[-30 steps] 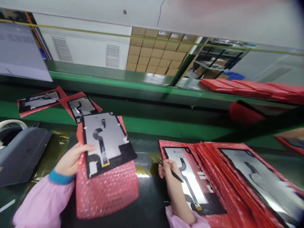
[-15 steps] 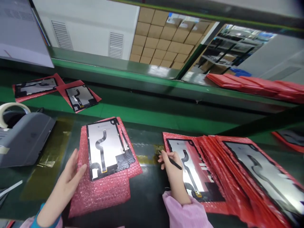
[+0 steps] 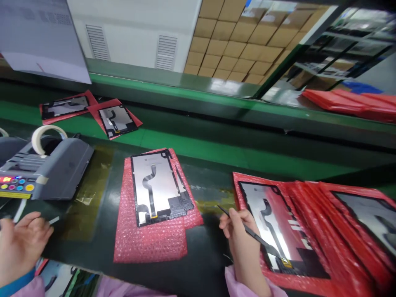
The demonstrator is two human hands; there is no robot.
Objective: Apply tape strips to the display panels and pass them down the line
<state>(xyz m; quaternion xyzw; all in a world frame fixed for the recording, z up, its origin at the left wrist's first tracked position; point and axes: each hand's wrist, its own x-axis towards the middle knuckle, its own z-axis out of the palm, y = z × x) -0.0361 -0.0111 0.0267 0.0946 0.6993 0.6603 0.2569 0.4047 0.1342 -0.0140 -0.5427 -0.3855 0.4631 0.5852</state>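
Note:
My right hand (image 3: 243,235) is closed around black tweezers (image 3: 252,233), which point up and to the left. It is beside a display panel (image 3: 262,218) with a dark flex cable, lying on red bubble wrap. My left hand (image 3: 26,243) is palm up at the left edge, fingers loosely curled and thumb apart. It is just below the front of a grey tape dispenser (image 3: 63,165). A short pale strip (image 3: 54,220) shows at its fingertips; whether it touches them I cannot tell. Another display panel (image 3: 154,181) lies on pink bubble wrap (image 3: 151,243) between my hands.
Two more panels on red sheets, one a small panel (image 3: 117,121), lie at the back left. Several red bubble-wrap sleeves (image 3: 328,222) are fanned out at the right, with a panel (image 3: 371,214) on top. Red packets (image 3: 349,103) sit on the green shelf (image 3: 173,93).
My left hand has moved from beside the middle panel to the tape dispenser at the left. My right hand keeps hold of the tweezers. The camera view has swung left.

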